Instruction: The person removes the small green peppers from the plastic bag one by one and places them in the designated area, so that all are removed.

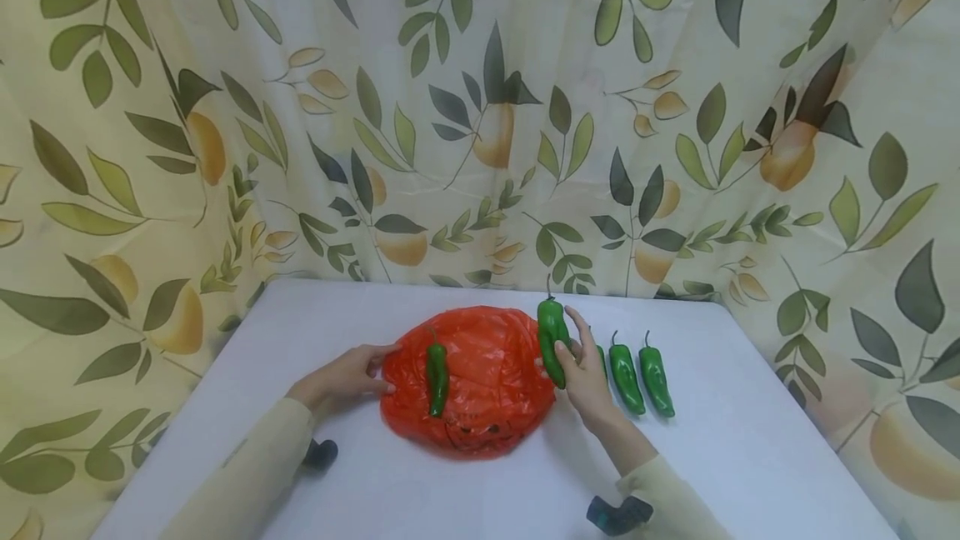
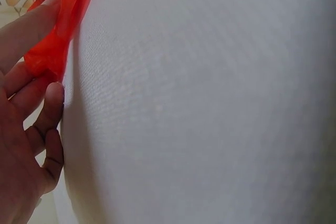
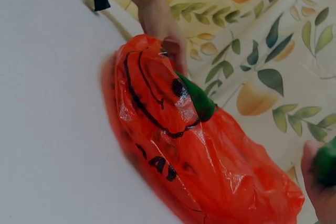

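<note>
A red plastic bag (image 1: 487,373) with black printing lies on the white table, and one green chili pepper (image 1: 437,380) rests on top of it. My left hand (image 1: 348,373) pinches the bag's left edge; in the left wrist view the thumb lies over the red plastic (image 2: 55,40) with fingers beneath. Raised at the bag's right side, my right hand (image 1: 585,382) grips another green pepper (image 1: 552,340), its stem pointing up. The right wrist view catches only part of this held pepper (image 3: 326,163) at the right border.
To the right of the bag, more green peppers lie in a row: a nearer one (image 1: 626,377), an outer one (image 1: 657,382), and one partly hidden behind the right hand. A leaf-and-fruit patterned curtain (image 1: 465,148) hangs behind the white table (image 1: 720,457).
</note>
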`<state>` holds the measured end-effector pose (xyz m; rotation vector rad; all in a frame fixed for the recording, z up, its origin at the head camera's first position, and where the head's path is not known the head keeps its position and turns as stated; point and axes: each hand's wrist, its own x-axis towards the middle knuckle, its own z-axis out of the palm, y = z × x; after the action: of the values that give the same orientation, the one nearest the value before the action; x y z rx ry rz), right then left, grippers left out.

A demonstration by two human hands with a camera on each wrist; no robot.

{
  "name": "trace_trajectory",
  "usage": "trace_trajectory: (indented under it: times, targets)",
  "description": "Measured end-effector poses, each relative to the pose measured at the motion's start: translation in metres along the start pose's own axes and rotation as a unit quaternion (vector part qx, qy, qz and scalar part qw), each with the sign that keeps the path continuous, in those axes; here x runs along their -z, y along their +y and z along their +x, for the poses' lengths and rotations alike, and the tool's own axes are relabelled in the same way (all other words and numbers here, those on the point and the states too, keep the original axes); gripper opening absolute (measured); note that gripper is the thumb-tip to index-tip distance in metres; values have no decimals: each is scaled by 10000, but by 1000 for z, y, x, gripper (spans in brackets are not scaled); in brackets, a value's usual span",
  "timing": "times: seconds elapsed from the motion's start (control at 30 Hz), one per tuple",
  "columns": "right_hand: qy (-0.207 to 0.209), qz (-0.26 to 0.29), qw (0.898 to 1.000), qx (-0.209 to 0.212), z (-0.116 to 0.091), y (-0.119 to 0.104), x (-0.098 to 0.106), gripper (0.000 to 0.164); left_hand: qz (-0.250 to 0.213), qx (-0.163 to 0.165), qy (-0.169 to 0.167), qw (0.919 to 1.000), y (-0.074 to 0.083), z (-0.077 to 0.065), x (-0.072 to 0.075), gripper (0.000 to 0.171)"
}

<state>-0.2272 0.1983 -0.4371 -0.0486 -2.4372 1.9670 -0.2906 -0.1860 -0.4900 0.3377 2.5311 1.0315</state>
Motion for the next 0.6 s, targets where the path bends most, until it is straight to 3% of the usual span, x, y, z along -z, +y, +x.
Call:
trace_trajectory:
  times: [0.2,0.6]
  targets:
    - [-362,320,9984,288,0,4,10,72,70,-4,52,10000,1,0,0,76]
    - [-542,-174,9973,456,-4,3,22,52,37,16,37,10000,1,1,-1,77]
